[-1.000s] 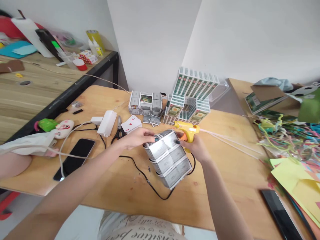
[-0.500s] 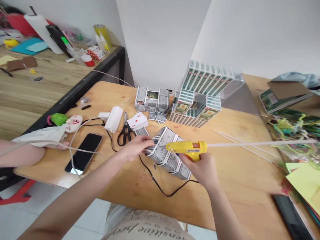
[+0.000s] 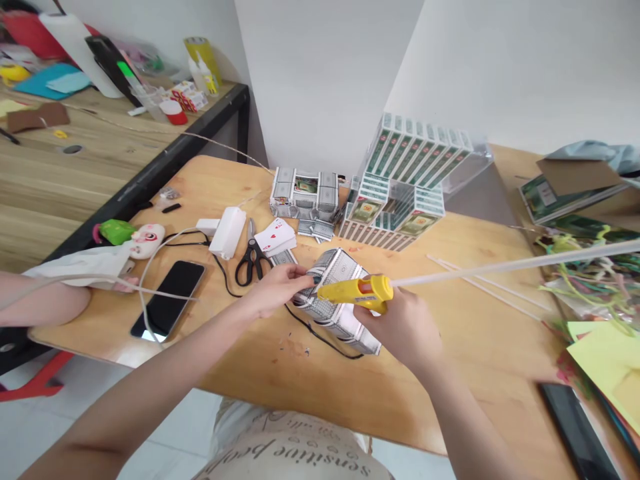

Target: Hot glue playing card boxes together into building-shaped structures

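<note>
Yellow plastic glue gun (image 3: 345, 291) is clasped in your right grip (image 3: 406, 321), over the grey-patterned, boxy playing-card structure (image 3: 341, 321); your left grip (image 3: 276, 291) pinches its left end.

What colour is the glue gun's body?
Yellow; the glue gun shows best in the head view.

Reads "sensitive" and, less fully, "peo…" in dark print, upside down, on the pale shirt (image 3: 305, 447), on the wearer's side of the yellow glue gun (image 3: 356, 291). Shows red heart pips on the playing cards (image 3: 276, 237), beyond and left of it. Bears red round marks on the green boxes (image 3: 417, 152), beyond and right; too small to read.
</note>
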A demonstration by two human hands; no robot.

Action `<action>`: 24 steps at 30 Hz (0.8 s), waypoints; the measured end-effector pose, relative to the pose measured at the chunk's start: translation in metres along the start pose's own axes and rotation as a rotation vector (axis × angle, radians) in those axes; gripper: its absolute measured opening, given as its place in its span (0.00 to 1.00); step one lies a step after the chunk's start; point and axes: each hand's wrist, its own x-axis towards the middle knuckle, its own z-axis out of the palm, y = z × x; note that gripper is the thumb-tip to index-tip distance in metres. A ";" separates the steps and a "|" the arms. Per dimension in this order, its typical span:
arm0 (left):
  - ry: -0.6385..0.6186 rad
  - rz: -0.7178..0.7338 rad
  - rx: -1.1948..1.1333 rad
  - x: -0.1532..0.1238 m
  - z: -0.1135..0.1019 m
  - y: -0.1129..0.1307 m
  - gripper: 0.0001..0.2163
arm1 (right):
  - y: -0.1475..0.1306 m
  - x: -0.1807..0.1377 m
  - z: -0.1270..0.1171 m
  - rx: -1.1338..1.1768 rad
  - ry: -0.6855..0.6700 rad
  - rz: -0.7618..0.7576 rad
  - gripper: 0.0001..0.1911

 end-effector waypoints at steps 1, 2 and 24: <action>-0.002 0.005 0.005 0.000 0.000 0.000 0.12 | 0.000 0.001 -0.001 -0.033 0.007 -0.024 0.09; -0.005 0.008 0.006 0.001 0.000 -0.001 0.12 | -0.001 0.002 -0.002 -0.066 0.014 -0.048 0.10; 0.011 0.000 0.003 0.003 0.001 -0.003 0.12 | -0.014 0.010 -0.025 -0.260 -0.214 -0.104 0.05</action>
